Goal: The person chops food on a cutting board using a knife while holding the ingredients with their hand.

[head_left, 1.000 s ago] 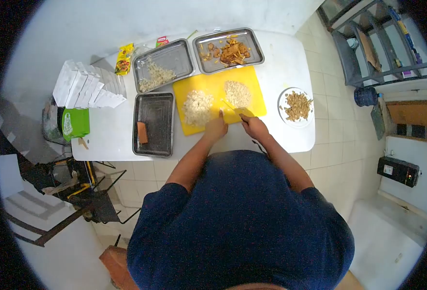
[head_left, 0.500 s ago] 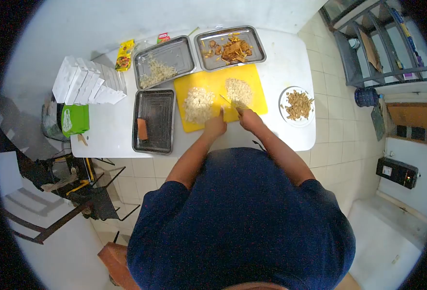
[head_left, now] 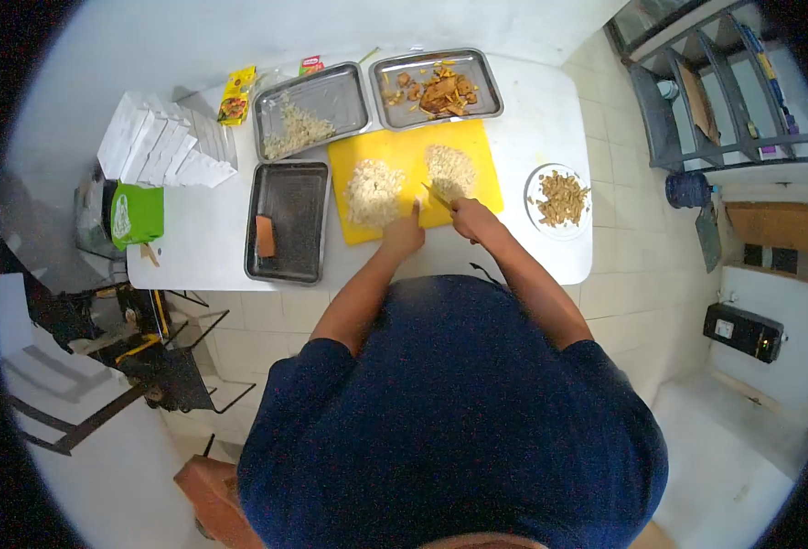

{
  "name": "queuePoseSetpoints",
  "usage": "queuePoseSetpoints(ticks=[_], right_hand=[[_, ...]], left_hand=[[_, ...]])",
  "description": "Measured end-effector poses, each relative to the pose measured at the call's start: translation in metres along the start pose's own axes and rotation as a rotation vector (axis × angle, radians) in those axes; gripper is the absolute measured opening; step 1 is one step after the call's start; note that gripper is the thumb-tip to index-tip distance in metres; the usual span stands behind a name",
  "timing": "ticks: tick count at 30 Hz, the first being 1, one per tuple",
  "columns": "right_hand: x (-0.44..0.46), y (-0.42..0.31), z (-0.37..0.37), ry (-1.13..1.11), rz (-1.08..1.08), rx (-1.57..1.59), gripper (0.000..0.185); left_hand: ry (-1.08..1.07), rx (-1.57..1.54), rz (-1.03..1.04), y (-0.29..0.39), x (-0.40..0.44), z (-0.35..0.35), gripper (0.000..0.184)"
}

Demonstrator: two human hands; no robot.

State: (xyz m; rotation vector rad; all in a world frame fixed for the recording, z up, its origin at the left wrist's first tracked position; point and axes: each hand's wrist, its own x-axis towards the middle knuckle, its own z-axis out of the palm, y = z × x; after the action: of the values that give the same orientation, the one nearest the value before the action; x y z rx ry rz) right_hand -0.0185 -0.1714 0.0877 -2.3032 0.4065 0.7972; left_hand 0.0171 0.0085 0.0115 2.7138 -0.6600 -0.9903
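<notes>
A yellow cutting board [head_left: 349, 156] bears two heaps of pale chopped food, a larger heap [head_left: 373, 192] on the left and a finer heap [head_left: 449, 169] on the right. My right hand [head_left: 475, 220] grips a knife [head_left: 437, 195], its blade angled up and left at the lower edge of the finer heap. Left of the blade, my left hand [head_left: 405, 234] rests at the board's near edge, fingers drawn together and one digit pointing forward. A whitish bit shows by its tip, too small to name.
Behind the board stand a tray of pale shreds [head_left: 299, 128] and a tray of browned pieces [head_left: 445, 91]. On the left, a dark tray [head_left: 287, 220] holds an orange-brown block [head_left: 265, 236]. A white plate [head_left: 534, 209] of brown strips sits right. White boxes [head_left: 157, 142] stand far left.
The knife blade has swung slightly left and up, closer to my left fingertip. My left hand stays almost in place. The whole view has shifted a little.
</notes>
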Motion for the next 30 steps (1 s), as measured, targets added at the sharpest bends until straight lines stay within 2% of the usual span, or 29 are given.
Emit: queuePoseSetpoints(ticks=[6,9,12,18,21,30], right_hand=[[-0.024,0.003,-0.016,-0.06,0.025,0.055,0.031],[-0.03,0.014,-0.012,0.013,-0.051,0.045,0.029],[-0.028,0.019,-0.007,0.083,-0.098,-0.117,0.027],[-0.028,0.022,0.004,0.127,-0.048,-0.131,0.03],[-0.029,0.025,0.009,0.203,-0.104,-0.253,0.032],[-0.017,0.043,0.021,0.239,-0.132,-0.274,0.034]], left_hand=[[0.012,-0.002,-0.01,-0.001,0.008,0.011,0.076],[0.008,0.027,-0.004,0.0,0.002,0.006,0.076],[0.004,0.015,-0.008,-0.001,0.002,0.006,0.075],[0.014,0.005,-0.014,-0.002,0.007,0.011,0.074],[-0.006,0.012,-0.013,-0.002,0.009,0.011,0.074],[0.006,-0.023,-0.002,-0.003,0.005,0.009,0.075]])
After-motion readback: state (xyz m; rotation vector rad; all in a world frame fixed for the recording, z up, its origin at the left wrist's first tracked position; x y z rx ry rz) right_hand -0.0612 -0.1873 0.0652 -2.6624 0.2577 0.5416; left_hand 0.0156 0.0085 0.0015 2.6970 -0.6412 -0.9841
